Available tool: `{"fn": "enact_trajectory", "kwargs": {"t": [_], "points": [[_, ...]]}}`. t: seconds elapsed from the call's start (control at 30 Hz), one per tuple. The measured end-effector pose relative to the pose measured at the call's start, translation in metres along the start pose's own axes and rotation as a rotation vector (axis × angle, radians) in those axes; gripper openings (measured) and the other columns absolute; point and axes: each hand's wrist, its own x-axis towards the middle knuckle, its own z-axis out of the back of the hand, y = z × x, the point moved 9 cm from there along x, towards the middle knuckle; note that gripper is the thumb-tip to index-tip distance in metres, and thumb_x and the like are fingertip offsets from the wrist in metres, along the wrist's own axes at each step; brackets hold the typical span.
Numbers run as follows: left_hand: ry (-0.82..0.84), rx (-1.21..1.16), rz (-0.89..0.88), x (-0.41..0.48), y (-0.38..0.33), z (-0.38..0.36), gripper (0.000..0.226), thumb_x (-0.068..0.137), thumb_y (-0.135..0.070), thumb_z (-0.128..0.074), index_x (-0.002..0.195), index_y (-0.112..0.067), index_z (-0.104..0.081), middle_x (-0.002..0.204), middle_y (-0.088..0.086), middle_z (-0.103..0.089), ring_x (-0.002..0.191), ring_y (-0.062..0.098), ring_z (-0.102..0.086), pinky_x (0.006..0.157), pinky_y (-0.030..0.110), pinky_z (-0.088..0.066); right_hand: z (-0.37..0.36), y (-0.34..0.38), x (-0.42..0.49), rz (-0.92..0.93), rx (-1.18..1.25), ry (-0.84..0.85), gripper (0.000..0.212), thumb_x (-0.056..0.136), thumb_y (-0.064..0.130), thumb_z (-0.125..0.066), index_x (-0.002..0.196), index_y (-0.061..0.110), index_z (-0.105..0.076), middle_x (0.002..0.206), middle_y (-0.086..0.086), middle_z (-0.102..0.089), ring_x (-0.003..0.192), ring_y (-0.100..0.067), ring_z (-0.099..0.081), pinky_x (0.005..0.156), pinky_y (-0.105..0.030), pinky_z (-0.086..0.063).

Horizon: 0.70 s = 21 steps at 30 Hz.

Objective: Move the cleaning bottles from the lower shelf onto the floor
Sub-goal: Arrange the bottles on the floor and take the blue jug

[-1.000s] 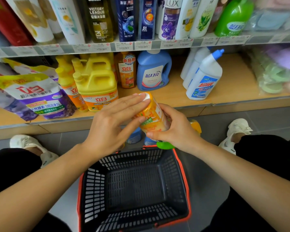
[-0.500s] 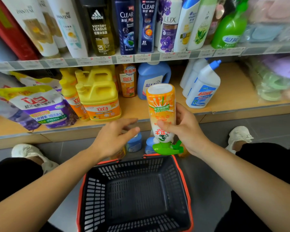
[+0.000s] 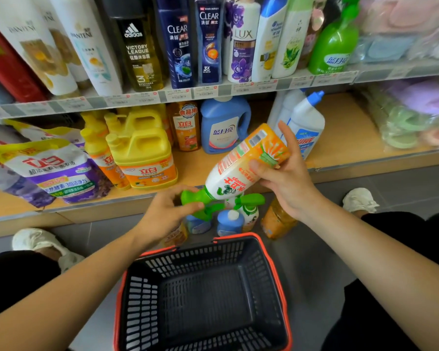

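An orange-and-white spray bottle (image 3: 241, 165) with a green trigger head hangs tilted, head down to the left, in front of the lower shelf (image 3: 345, 133). My right hand (image 3: 287, 178) grips its orange base end. My left hand (image 3: 162, 214) pinches the green trigger head. On the floor below stand several bottles: two blue-capped ones (image 3: 230, 221), a green-topped spray bottle (image 3: 250, 211) and an orange one (image 3: 276, 221). Still on the lower shelf are yellow jugs (image 3: 142, 153), an orange bottle (image 3: 188, 127), a blue detergent jug (image 3: 223, 125) and white blue-capped bottles (image 3: 307, 122).
A dark shopping basket (image 3: 203, 295) with an orange rim sits on the grey floor between my knees. Purple detergent bags (image 3: 48, 171) lie at the shelf's left, packaged sponges (image 3: 411, 117) at its right. The upper shelf holds shampoo bottles (image 3: 178, 39). White shoes (image 3: 360, 198) flank the basket.
The spray bottle went from upside down and upright in my right hand to tilted with its head to the left. My left hand moved in and took hold of the green trigger head.
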Motion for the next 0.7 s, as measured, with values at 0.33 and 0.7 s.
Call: {"fn": "enact_trajectory", "kwargs": {"t": [0.33,0.7], "points": [[-0.219,0.205,-0.271,-0.01,-0.054,0.061,0.024,0.081,-0.013,-0.083,0.098,-0.025,-0.072,0.095,0.004,-0.074,0.086,0.016,-0.071,0.07,0.028,-0.058,0.007,-0.095,0.012,-0.294,-0.508,0.142,0.039,0.076,0.023,-0.085,0.112,0.026,-0.071,0.101,0.005,-0.077,0.1,-0.014,-0.071,0.077,-0.023,-0.057],[-0.065,0.888,-0.338,-0.001,-0.019,0.026,0.044,0.077,-0.033,-0.086,0.116,-0.021,-0.073,0.107,0.002,-0.066,0.096,0.024,-0.063,0.078,0.039,-0.049,0.042,-0.152,0.014,-0.136,-1.647,0.398,0.075,0.087,0.04,-0.074,0.152,0.022,-0.041,0.159,-0.003,-0.035,0.143,-0.03,-0.033,0.111,-0.042,-0.036]]}}
